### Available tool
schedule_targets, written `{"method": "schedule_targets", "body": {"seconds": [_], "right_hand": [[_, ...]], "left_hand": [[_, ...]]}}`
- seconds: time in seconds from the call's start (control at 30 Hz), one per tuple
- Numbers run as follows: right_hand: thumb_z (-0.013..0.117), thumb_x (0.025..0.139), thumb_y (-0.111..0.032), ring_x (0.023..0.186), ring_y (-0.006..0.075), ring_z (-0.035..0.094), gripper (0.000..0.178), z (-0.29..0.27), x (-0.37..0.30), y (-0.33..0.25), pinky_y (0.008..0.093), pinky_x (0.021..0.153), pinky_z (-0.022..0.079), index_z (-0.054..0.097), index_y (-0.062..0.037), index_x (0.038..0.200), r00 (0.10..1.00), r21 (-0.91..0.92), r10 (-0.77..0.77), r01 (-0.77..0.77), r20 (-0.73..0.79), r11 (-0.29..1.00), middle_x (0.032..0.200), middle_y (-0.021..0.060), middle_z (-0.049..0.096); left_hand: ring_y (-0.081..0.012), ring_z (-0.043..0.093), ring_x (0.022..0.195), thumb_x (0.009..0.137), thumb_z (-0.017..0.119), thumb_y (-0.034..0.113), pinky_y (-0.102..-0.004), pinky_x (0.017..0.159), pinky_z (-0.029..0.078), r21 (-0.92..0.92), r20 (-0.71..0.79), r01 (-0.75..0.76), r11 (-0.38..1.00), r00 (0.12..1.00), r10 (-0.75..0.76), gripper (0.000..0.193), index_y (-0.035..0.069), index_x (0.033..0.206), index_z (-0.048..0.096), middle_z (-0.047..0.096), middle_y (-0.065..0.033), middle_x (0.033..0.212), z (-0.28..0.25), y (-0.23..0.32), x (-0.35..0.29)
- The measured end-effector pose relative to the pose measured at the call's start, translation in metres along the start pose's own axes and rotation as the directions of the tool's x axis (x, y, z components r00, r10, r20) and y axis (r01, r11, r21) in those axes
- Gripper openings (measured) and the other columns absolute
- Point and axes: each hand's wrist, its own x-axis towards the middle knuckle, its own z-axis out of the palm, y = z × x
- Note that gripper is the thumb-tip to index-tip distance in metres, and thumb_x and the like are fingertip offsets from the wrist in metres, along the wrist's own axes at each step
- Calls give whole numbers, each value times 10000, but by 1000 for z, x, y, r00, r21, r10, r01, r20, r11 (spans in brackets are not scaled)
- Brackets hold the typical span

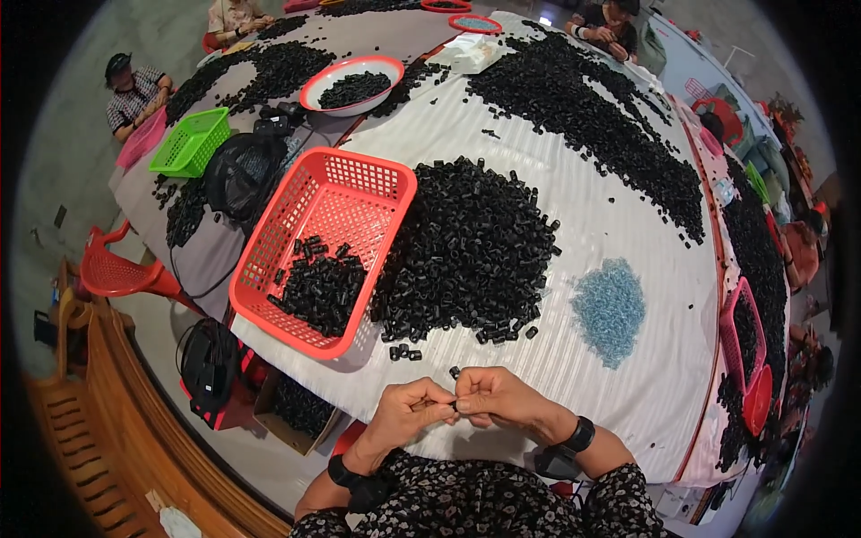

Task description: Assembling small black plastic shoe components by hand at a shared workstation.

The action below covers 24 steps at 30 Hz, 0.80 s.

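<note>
- While the left hand (411,413) is touching the right hand (504,399) at six o'clock in the view, both are pinching a small black piece (453,406) — it is sitting between their fingertips.
- From the hands, a heap of black pieces (471,255) is lying at twelve o'clock.
- A red basket (256,273), partly filled with similar pieces, is standing at eleven o'clock — just beside the heap.
- A pile of bluish bits (610,312) is resting at two o'clock on white cloth (646,394).

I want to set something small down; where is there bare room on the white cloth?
The white cloth is bare between the pale blue pile and the right hand, and mostly bare between the central black heap and the far black spread, apart from strays. It is crowded where the heap meets the red basket.
</note>
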Motion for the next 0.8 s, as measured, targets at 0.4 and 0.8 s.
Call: {"method": "schedule_targets", "body": {"seconds": [0.4,0.8], "right_hand": [[566,908,-178,528,24,424,180,22,-5,-13,185,475,346,557,-33,802,977,-251,-186,156,-101,955,626,-24,503],[516,776,-3,813,313,536,102,-17,68,-5,425,659,459,460,1,861,789,-997,-614,-29,20,-69,853,174,502]], "left_hand": [[-144,631,753,809,582,-80,-253,692,526,108,-51,-29,994,998,35,92,-50,896,579,640,-133,849,-1,8,2],[-178,567,694,795,544,-43,-298,673,474,-248,-208,-307,919,943,258,125,-85,911,566,603,-153,786,-29,37,-26]]}}
